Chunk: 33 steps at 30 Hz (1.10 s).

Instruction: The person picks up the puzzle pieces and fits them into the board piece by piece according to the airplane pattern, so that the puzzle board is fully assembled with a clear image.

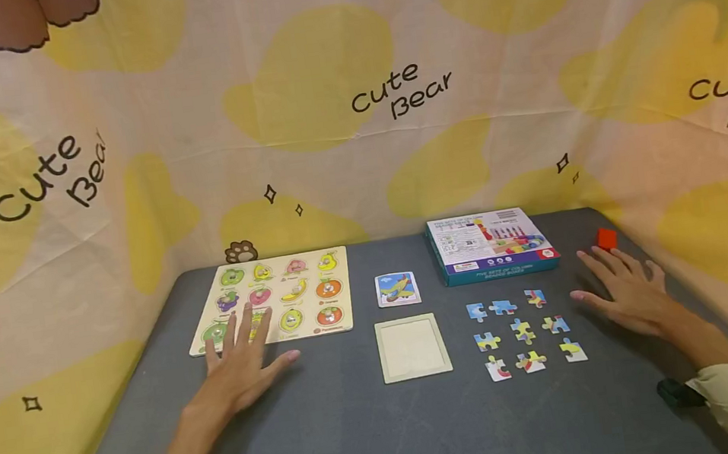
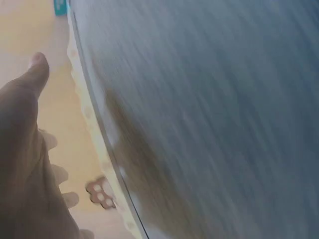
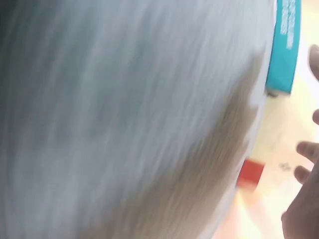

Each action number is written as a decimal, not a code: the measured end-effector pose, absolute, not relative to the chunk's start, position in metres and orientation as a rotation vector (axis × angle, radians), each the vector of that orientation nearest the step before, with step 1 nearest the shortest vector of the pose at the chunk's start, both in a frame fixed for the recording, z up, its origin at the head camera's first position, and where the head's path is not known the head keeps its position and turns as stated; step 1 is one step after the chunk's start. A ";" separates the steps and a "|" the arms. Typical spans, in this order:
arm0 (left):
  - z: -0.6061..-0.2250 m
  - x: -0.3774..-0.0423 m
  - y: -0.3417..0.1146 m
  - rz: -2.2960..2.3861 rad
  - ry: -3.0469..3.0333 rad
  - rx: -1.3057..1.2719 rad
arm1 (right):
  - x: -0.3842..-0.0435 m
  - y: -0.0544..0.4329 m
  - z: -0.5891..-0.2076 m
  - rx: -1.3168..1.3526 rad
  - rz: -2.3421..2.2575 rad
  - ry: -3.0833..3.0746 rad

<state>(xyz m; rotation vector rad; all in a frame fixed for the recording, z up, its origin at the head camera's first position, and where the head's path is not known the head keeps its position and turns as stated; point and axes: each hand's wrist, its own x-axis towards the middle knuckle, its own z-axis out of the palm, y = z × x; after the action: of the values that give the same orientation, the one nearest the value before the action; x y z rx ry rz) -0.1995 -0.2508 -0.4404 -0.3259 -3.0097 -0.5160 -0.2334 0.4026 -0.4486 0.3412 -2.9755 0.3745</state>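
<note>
Head view, left grip (image 1: 240,367) spread wide, overlapping fruit board (image 1: 278,300), long axis sideways, centre left, right grip (image 1: 631,293) spread near red block (image 1: 607,239)

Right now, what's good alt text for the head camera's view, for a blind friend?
A person's left hand, near a fruit board, and right hand, near a red block, are spread above a gray table. Between them lie an airplane card, a square tray, nine puzzle pieces and a teal box.

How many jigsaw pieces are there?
9 jigsaw pieces, all to the right of the square frame: three in the back row, three in the middle row, three in the front row. None seem hidden.
</note>
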 end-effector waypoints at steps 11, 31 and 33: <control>-0.434 -0.203 -0.173 -0.623 -3.084 -0.580 | -0.238 0.321 -0.442 0.581 0.425 -2.961; -0.440 -0.202 -0.112 -0.793 -3.167 -0.830 | -0.252 0.254 -0.444 0.680 0.508 -3.081; -0.441 -0.203 -0.112 -0.789 -3.165 -0.824 | -0.254 0.253 -0.444 0.669 0.505 -3.081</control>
<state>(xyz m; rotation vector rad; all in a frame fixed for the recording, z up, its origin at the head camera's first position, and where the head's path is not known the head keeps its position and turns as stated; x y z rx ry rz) -0.2031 -0.1121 -0.4414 -0.8243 -3.1655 -0.7890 -0.2539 0.2530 -0.4439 0.6690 -3.0808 0.5049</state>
